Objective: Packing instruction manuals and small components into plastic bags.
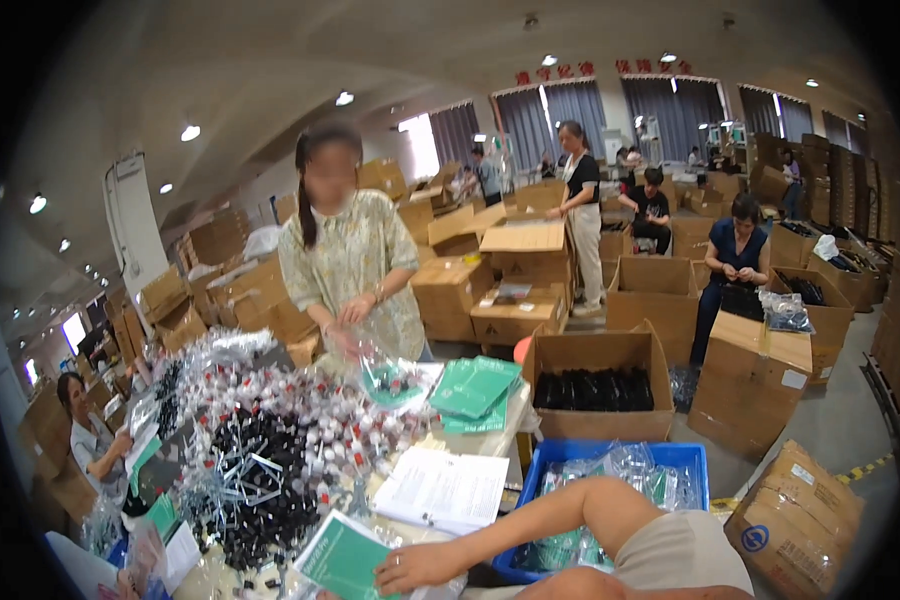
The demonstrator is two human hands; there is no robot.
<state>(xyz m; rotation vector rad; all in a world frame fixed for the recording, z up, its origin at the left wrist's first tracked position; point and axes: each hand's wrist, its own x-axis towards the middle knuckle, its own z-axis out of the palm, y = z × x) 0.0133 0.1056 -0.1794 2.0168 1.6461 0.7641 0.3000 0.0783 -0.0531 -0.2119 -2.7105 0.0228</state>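
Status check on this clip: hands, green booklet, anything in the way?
Right hand on green booklet, grip unclear; left hand not in view. Booklet partly covered by that hand. Black parts heaped close by, white papers beyond.

The pale table (488,443) bears heaped black parts (245,480), white pieces (290,410), 1 printed-sheet stack (440,488), green booklets (475,387).

Red characters (555,73) mark the back wall (608,105), white lettering (322,548) a green booklet (350,562), a blue emblem (755,538) a carton (808,520).
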